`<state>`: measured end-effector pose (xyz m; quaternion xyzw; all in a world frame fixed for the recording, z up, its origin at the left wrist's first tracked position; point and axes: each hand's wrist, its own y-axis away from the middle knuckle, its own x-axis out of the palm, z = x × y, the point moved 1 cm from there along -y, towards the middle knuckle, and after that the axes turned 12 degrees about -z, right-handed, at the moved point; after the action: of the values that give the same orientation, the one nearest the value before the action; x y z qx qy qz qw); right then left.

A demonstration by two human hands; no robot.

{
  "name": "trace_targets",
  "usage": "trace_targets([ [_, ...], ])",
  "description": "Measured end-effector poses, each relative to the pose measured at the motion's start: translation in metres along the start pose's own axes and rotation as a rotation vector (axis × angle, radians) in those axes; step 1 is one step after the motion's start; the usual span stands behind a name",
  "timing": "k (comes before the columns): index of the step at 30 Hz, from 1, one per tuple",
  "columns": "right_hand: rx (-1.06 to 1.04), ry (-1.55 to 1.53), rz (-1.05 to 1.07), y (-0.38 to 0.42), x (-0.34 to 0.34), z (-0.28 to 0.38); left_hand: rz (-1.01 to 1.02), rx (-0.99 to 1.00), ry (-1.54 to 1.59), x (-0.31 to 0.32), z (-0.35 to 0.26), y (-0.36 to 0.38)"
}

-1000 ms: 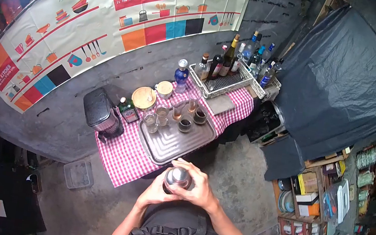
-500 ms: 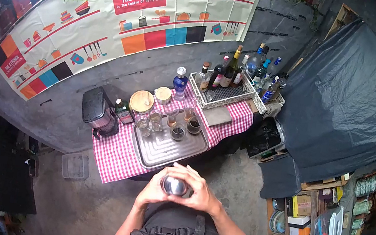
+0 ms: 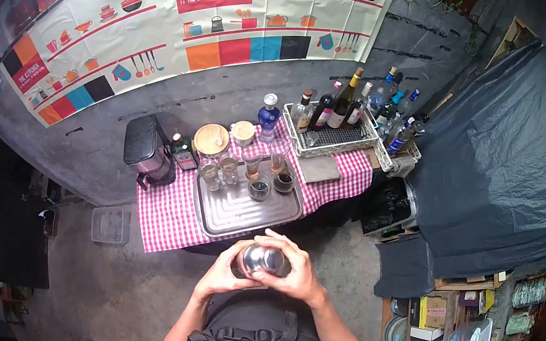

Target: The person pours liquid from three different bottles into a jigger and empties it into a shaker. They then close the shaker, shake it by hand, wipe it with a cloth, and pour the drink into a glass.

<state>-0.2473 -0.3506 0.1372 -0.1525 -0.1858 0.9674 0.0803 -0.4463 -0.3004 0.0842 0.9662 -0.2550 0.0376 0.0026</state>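
A shiny metal cocktail shaker (image 3: 262, 259) is held in front of my body, its rounded end facing up toward me. My left hand (image 3: 226, 272) wraps its left side. My right hand (image 3: 296, 270) curls round the right side, fingers over the far edge. The lower part of the shaker is hidden by the hands. Beyond them lies a metal tray (image 3: 239, 220) with several glasses on it. Two short glasses hold dark contents: one glass (image 3: 259, 188) near the middle, the other glass (image 3: 283, 181) to its right.
A red-checked cloth (image 3: 159, 224) covers the table. At its back stand a black appliance (image 3: 145, 147), a wooden-lidded jar (image 3: 211, 139) and a blue bottle (image 3: 268, 118). A wicker basket (image 3: 338, 145) holds several bottles. A clear plastic bin (image 3: 110, 226) sits on the floor.
Both hands have shifted slightly up and to the right with the shaker, which now looks more tilted. The camera view has moved a little; the things on the table stay put.
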Motion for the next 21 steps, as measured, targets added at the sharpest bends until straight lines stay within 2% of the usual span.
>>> trace_targets([
  [2,0.031,-0.016,-0.039,-0.004,0.011,-0.002,0.036,-0.059,0.104,0.005,0.012,0.003],
  [5,-0.054,0.011,0.068,0.002,0.021,0.005,0.024,-0.047,0.242,-0.001,0.015,0.006],
  [6,-0.073,0.021,0.116,0.005,0.019,0.011,0.093,0.030,0.179,-0.008,0.009,0.002],
  [9,-0.028,-0.018,0.057,0.010,0.015,0.006,0.026,0.000,-0.082,-0.025,0.005,0.006],
  [12,0.078,-0.045,-0.055,0.001,0.024,-0.002,0.026,-0.088,-0.002,-0.017,-0.002,0.008],
  [14,0.086,-0.070,-0.050,-0.002,0.036,0.004,0.035,-0.026,0.060,-0.014,0.000,0.008],
  [16,-0.059,0.000,0.009,-0.001,0.041,0.013,0.057,0.014,0.086,-0.021,0.004,0.006],
  [17,-0.066,-0.009,0.058,0.002,0.039,0.017,0.128,0.030,0.128,-0.030,0.005,0.003],
  [20,-0.011,0.005,0.035,0.007,0.031,0.013,0.069,-0.061,0.001,-0.038,0.001,0.007],
  [21,0.032,-0.003,-0.003,0.005,0.034,0.008,0.085,-0.006,-0.032,-0.035,0.001,0.008],
])
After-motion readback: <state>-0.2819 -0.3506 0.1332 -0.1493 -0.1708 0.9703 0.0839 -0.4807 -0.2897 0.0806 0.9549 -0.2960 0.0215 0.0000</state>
